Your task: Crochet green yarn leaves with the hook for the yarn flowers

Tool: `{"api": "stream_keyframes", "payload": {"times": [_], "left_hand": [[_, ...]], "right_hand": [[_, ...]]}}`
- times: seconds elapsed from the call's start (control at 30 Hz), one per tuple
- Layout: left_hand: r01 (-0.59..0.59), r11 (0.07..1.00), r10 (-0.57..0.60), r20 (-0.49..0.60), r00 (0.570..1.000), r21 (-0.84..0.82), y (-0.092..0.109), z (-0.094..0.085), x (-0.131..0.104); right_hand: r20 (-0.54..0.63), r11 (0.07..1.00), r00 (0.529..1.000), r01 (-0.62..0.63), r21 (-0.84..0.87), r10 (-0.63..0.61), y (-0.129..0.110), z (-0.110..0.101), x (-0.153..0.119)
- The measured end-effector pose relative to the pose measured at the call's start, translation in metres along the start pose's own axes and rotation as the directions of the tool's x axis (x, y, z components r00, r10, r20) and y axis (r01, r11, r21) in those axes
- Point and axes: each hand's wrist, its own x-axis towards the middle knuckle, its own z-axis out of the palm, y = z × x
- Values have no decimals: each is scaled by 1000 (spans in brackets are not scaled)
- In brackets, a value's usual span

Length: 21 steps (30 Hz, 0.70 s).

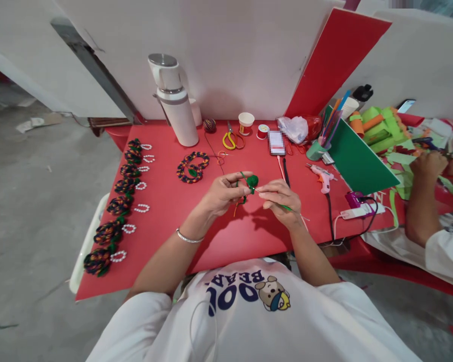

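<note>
Above the middle of the red table my two hands meet at a small piece of green crochet work. My left hand [226,192] pinches the green crochet piece [252,182], with green yarn running up over its fingers. In my right hand [281,200] is a crochet hook [286,207] with a green handle, its thin metal tip touching the crochet piece. Short green and orange yarn ends hang below. Just left of my left hand lies a braided multicolour yarn ring [184,160] with a bit of green in it.
Multicolour yarn rosettes [120,205] and bead rings [142,207] line the left side. Behind stand a white thermos [177,110], yellow scissors [229,140], a paper cup [245,123] and a phone [277,143]. Right are a glue gun [322,176] and a power strip [362,211]. A co-worker's hands [430,166] hold scissors.
</note>
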Motion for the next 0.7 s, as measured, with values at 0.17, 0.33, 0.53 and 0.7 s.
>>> {"api": "stream_keyframes", "payload": {"times": [0.17, 0.33, 0.53, 0.7], "left_hand": [[10, 999, -11, 9, 1000, 37, 0, -1, -1], [16, 998, -16, 8, 1000, 56, 2, 0, -2], [26, 999, -27, 18, 999, 27, 2, 4, -2], [53, 998, -55, 41, 998, 42, 0, 7, -1]], "right_hand": [[78, 997, 996, -45, 68, 40, -4, -7, 3], [99, 988, 992, -93, 124, 81, -8, -13, 5], [56, 946, 983, -184, 266, 176, -3, -11, 3], [22, 921, 974, -220, 321, 225, 0, -1, -2]]}}
